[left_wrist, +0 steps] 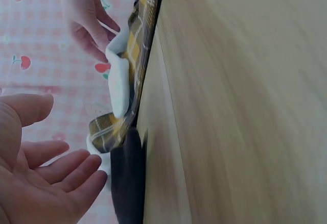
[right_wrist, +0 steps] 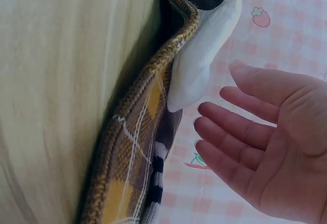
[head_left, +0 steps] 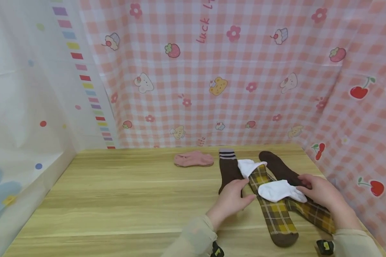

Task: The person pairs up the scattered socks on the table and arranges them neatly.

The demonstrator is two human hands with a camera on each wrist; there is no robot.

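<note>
The white ankle sock (head_left: 278, 191) lies lengthwise between the left hand (head_left: 231, 198) and the right hand (head_left: 324, 194) (seemingly the nearer). Both hands' fingers are loosely extended, holding nothing.

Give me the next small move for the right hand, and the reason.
Probably pinch the nearer white sock with the right hand: the sock lies on top of the plaid sock, no other sock covers it, and the hand is open close beside it.

Free tabletop (head_left: 115, 200) at left, sock pile (head_left: 276, 191) right
</note>
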